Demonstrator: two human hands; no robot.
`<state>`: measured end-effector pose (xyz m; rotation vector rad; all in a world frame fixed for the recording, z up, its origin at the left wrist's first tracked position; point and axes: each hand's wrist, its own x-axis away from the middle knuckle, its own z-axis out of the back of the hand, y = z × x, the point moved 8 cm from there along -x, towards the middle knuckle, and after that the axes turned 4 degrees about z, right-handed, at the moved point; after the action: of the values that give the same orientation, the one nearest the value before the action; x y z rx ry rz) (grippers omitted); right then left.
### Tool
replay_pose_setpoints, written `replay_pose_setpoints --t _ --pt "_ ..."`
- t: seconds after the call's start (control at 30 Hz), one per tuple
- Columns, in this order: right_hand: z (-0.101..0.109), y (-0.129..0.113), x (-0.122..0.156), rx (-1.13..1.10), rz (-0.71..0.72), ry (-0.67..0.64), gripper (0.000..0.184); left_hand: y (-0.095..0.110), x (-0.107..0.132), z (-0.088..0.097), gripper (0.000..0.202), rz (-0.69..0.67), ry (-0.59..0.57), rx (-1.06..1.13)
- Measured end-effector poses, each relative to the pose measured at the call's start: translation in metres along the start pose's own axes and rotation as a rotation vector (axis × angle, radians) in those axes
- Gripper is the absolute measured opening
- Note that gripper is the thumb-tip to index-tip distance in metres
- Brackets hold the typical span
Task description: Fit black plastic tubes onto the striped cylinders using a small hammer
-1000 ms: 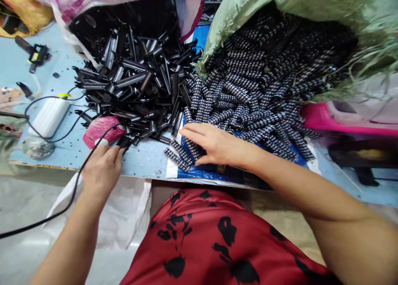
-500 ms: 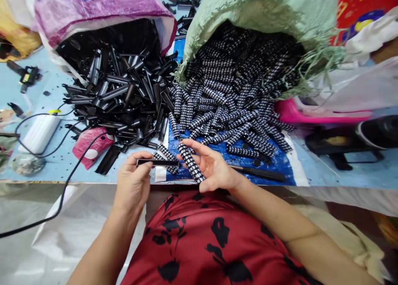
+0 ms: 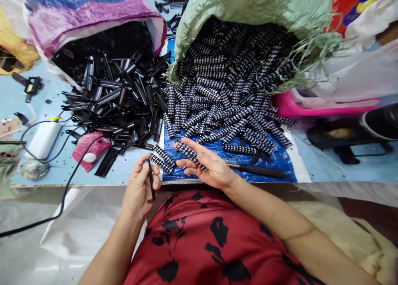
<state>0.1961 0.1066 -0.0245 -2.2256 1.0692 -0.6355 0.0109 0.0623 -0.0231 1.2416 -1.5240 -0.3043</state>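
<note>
My left hand (image 3: 137, 187) pinches a slim black plastic strip (image 3: 151, 180), which stands nearly upright in the picture at the table's front edge. In my right hand (image 3: 217, 170) lies a black bar with rows of white squares (image 3: 192, 155), held along the fingers with its far end near the fingertips. The strip and the bar are apart. Two more patterned bars (image 3: 164, 157) rest on the table between my hands. Beyond them are a heap of shiny black plastic pieces (image 3: 124, 94) on the left and a heap of patterned bars (image 3: 214, 98) on the right.
A purple and blue bag (image 3: 93, 11) and a pale green woven sack (image 3: 255, 5) lie open behind the heaps. A black-handled tool (image 3: 258, 170) is on the blue sheet. Leftward sit a pink pouch (image 3: 90, 150), a white box (image 3: 43, 138) and a black cable (image 3: 66, 189).
The black strip has swung from level to nearly upright as my left hand turned, drawing away from the right. The bar in my right hand has tilted flatter, and my right fingers have straightened.
</note>
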Motion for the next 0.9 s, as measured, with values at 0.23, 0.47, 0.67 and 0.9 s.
replay_pose_setpoints --t 0.23,0.47,0.67,0.9 --pt "-0.002 -0.012 -0.004 0.133 0.082 -0.038 0.071 0.002 0.006 0.010 0.046 0.012 0.019 -0.158" --pt "-0.013 -0.011 -0.022 0.179 0.053 0.096 0.052 -0.004 0.007 -0.001 0.041 -0.095 -0.090 -0.414" --pt "-0.012 -0.003 -0.021 0.116 0.100 0.202 0.050 0.000 0.009 -0.013 0.034 -0.191 -0.062 -0.427" --pt "-0.015 -0.007 -0.021 0.326 0.318 0.307 0.046 0.004 0.005 -0.061 0.029 -0.450 -0.120 -0.653"
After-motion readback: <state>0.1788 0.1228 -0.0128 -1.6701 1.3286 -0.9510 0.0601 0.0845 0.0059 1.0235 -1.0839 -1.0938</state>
